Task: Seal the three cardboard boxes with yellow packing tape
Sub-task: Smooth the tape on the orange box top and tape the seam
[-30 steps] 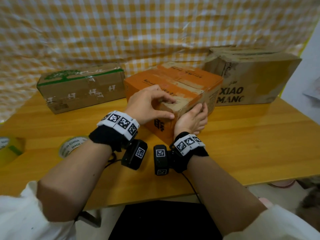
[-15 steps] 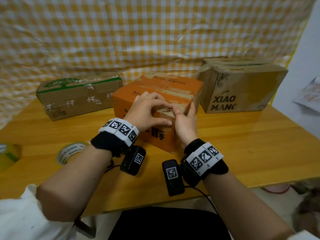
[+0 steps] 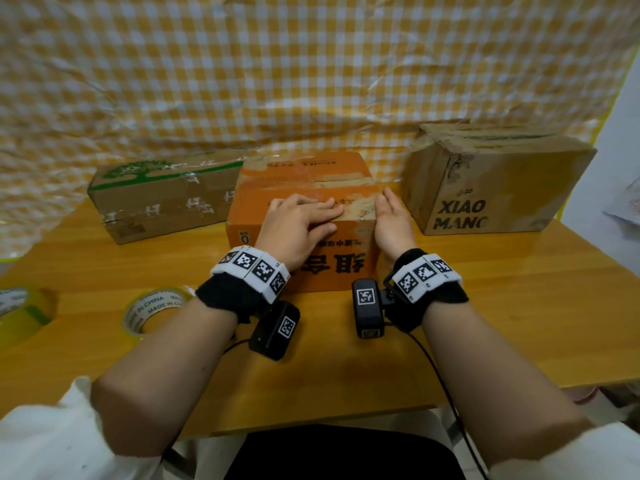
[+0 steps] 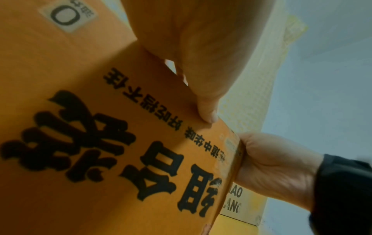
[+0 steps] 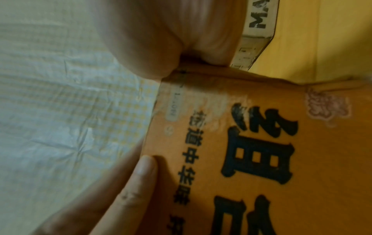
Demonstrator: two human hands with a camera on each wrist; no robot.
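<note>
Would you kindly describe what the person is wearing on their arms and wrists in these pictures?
Both forearms are bare, with white sleeves pushed up near the elbows. Each wrist carries a black band topped by a white strip of black-and-white square markers. A small black camera box bearing a similar marker hangs under each wrist, and thin black cables trail from them.

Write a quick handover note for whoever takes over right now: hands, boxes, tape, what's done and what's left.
Left hand: flat on the orange box top, fingers straight, pressing.
Right hand: flat against the box's right side.
Green box sits to the left, XIAO MANG box to the right.
Two tape rolls lie on the table, untouched.
Done: can't tell whether any box has fresh tape.
Left: tape the boxes.
</note>
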